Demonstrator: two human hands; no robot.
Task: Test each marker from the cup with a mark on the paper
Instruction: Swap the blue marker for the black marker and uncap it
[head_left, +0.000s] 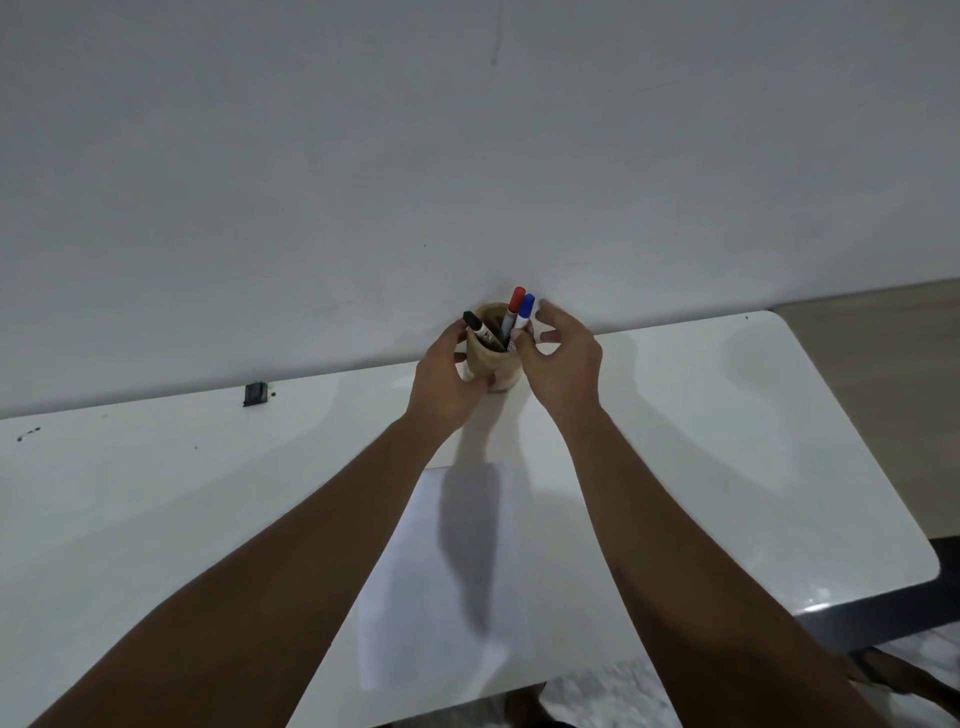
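From the head camera, the tan cup (491, 358) stands at the white table's (727, 441) far edge by the wall, at twelve o'clock from the paper (415, 571), holding black (480, 328), red (513, 309) and blue (524, 312) markers. The left hand (447, 382) wraps the cup at its nine o'clock. The right hand (563, 364), at its three o'clock, has fingers spread loosely, its thumb and forefinger touching the blue marker's barrel.

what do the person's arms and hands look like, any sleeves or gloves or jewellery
Both arms are bare from the bottom edge of the picture up to the hands: no sleeves show. The left hand and right hand wear no gloves. No watch, bracelet or ring can be seen on either.
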